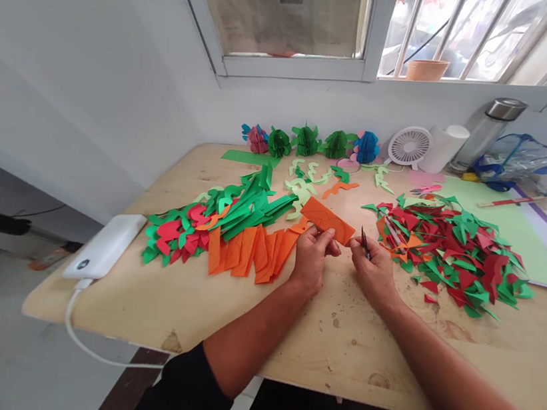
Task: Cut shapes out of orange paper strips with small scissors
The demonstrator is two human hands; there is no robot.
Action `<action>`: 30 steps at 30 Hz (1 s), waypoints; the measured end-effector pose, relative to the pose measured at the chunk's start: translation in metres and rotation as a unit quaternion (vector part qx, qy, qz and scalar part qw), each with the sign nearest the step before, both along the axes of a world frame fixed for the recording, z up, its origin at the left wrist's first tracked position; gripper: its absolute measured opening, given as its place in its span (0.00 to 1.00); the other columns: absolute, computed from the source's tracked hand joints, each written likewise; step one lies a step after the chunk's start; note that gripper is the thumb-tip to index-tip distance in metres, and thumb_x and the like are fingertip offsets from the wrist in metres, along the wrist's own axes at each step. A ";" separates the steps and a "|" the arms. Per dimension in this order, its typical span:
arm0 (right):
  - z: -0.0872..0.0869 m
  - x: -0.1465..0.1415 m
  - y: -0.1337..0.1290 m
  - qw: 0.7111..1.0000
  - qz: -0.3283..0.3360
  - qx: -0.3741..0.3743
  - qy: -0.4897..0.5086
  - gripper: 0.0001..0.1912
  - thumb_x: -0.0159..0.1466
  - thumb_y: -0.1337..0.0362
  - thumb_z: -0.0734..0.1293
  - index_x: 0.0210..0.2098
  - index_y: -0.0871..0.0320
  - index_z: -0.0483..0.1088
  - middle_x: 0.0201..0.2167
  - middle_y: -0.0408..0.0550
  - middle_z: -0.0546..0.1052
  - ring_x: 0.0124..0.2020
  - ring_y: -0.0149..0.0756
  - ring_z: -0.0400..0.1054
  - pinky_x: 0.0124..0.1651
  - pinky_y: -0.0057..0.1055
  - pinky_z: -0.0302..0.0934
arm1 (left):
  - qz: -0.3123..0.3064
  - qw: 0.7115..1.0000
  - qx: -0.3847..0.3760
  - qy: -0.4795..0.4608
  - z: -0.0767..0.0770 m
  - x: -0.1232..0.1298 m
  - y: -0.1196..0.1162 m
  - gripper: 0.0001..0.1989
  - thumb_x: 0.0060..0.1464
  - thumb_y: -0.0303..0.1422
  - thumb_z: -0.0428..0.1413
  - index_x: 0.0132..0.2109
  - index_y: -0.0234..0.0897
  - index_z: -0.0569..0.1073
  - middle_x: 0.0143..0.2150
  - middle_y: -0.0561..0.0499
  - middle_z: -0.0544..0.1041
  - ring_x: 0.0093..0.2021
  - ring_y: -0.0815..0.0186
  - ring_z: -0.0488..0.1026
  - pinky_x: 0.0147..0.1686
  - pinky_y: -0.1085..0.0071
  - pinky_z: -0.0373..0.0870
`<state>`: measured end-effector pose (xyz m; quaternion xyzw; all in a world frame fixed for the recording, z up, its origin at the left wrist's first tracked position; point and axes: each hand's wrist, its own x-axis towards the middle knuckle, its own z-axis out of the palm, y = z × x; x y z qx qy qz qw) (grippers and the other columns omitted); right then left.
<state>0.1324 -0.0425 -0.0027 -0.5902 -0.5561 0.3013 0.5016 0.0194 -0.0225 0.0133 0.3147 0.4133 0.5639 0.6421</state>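
Note:
Near the middle of the wooden table, my left hand [313,254] pinches an orange paper piece [328,221] with a curved outline drawn on it. My right hand [372,268] is closed around small dark scissors [364,244], their tips pointing up beside the paper's right end. Its fingertips are at the paper's lower right corner. Orange paper strips [247,252] lie fanned out to the left of my left hand, with folded green strips [257,209] behind them. A heap of red and green scraps [458,256] lies right of my right hand.
A white power bank [105,247] with a cable sits at the table's left edge [48,289]. Red and green cut shapes [184,230] lie beside it. Along the wall stand honeycomb paper figures [307,140], a small fan [409,146] and a glass bottle [487,135]. A green sheet [545,241] lies right.

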 end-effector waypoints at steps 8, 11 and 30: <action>-0.001 0.002 0.000 1.000 -0.004 0.009 0.014 0.14 0.61 0.56 0.61 0.25 0.58 0.66 0.17 0.38 0.58 0.21 0.28 0.50 0.24 0.27 0.47 | -0.002 1.000 0.003 -0.003 0.000 0.000 0.000 0.09 0.45 0.34 0.58 0.27 0.36 0.65 0.17 0.57 0.65 0.21 0.73 0.65 0.28 0.74 0.63; -0.002 0.003 0.001 0.999 -0.019 0.014 0.024 0.14 0.61 0.55 0.61 0.27 0.58 0.68 0.17 0.38 0.57 0.20 0.28 0.49 0.23 0.27 0.47 | -0.001 1.000 0.000 -0.003 0.000 0.000 0.000 0.08 0.45 0.33 0.58 0.28 0.36 0.65 0.17 0.57 0.66 0.21 0.73 0.64 0.28 0.74 0.63; 0.000 0.002 0.000 1.000 -0.002 0.019 -0.013 0.11 0.61 0.60 0.60 0.26 0.58 0.65 0.18 0.39 0.60 0.23 0.30 0.54 0.26 0.27 0.50 | -0.004 1.000 0.006 -0.003 -0.001 -0.001 0.001 0.08 0.45 0.33 0.57 0.27 0.36 0.64 0.17 0.58 0.65 0.21 0.73 0.65 0.28 0.73 0.63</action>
